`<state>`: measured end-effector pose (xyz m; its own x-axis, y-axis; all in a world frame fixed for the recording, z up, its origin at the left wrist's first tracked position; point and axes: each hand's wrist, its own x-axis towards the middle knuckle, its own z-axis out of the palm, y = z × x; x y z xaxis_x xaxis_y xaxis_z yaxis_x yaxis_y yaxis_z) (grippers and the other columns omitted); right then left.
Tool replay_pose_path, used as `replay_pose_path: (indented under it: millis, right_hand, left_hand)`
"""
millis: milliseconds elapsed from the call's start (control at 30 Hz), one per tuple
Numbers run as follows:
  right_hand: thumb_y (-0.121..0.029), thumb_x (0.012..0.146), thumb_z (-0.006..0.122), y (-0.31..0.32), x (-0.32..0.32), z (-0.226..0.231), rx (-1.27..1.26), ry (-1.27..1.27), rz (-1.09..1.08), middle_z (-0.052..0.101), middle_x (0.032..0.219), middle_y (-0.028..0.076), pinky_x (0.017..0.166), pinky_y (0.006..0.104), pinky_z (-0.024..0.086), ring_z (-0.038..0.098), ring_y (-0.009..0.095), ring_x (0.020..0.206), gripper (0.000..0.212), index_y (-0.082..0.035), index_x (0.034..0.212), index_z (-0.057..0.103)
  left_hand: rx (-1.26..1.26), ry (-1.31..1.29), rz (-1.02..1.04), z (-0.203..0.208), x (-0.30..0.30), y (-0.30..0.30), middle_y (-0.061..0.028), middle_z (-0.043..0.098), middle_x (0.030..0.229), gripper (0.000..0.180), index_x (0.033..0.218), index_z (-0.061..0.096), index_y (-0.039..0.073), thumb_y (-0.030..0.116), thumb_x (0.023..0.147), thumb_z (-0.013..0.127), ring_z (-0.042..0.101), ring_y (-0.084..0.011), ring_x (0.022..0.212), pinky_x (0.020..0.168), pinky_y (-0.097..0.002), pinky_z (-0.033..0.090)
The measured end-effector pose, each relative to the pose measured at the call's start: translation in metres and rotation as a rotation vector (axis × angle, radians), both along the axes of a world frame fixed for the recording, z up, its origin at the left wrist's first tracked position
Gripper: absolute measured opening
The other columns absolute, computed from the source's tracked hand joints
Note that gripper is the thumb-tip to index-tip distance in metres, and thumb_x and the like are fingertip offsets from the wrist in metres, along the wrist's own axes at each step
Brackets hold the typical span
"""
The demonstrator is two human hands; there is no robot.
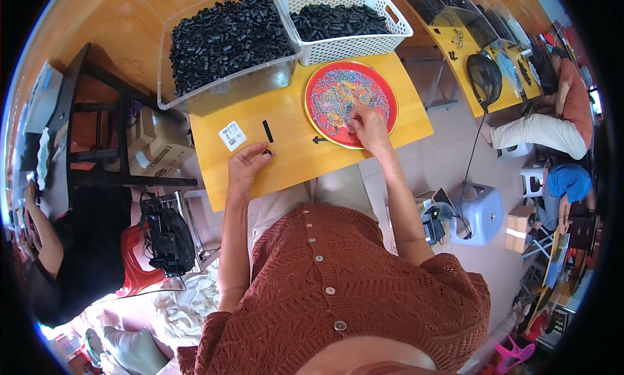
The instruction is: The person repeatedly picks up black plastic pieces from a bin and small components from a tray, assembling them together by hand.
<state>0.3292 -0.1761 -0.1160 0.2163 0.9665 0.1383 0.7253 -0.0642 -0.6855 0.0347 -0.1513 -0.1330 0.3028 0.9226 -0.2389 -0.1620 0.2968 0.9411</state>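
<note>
Left hand fingers clamp a small black ring near the counter's front edge; right hand fingers, pinched together, pick among colourful bits in the red tray.

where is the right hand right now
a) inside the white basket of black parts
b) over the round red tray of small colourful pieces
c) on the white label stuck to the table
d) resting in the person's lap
b: the right hand reaches onto the red tray with its fingertips down among the colourful pieces, while the left hand holds a small black part at the table's near edge.
</note>
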Motion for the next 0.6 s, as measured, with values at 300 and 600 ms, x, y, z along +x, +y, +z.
replay_pose_path:
  millis: [300,600]
  right_hand:
    - [-0.001,0.087,0.045,-0.004,0.009,0.003,-0.031,0.537,-0.072,0.064,0.07,0.01,0.056,0.0264,0.053,0.062,0.013,0.061,0.018,0.006,0.096,0.058]
    - [-0.004,0.082,0.052,-0.009,0.013,0.009,-0.009,-0.335,0.032,0.064,0.079,0.016,0.063,0.0346,0.05,0.063,0.029,0.07,0.018,-0.002,0.098,0.062]
  left_hand:
    - [-0.158,-0.186,0.009,-0.006,0.006,-0.003,-0.0087,0.064,0.09,0.016,0.097,0.06,-0.001,0.002,0.081,0.06,0.062,-0.0141,0.078,0.07,-0.0216,0.05]
    - [-0.065,-0.031,-0.054,-0.012,0.007,0.002,-0.0042,0.065,0.084,0.014,0.095,0.062,0.002,0.007,0.081,0.061,0.056,-0.0063,0.067,0.058,-0.0185,0.044]
